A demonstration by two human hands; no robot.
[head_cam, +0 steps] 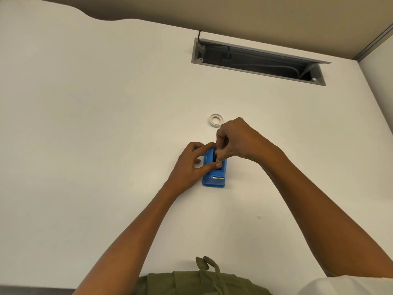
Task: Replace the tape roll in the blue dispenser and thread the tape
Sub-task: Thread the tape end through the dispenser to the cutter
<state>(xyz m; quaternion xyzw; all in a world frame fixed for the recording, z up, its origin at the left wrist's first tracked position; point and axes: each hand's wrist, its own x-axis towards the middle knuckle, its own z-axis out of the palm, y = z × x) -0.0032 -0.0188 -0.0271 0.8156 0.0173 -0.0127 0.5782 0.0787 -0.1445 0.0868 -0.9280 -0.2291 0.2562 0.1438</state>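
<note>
An open cable tray [258, 61] is set into the white desk [85, 103] at the far edge, and a white tape ring [215, 120] lies flat just beyond the right hand [236, 138]. The blue dispenser [214, 170] is seen mid-desk, its long axis running away from the person, cutter end nearest. It is gripped at its side by the left hand [191, 165], while something pale in its slot, largely hidden, is pinched by the right hand.

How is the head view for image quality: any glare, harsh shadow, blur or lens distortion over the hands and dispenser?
Head view: soft, even light, no glare on the white table; only faint shadows beside the blue dispenser; left hand and right hand fairly sharp; wide-angle bending shows along the table's far edge and the cable tray.
</note>
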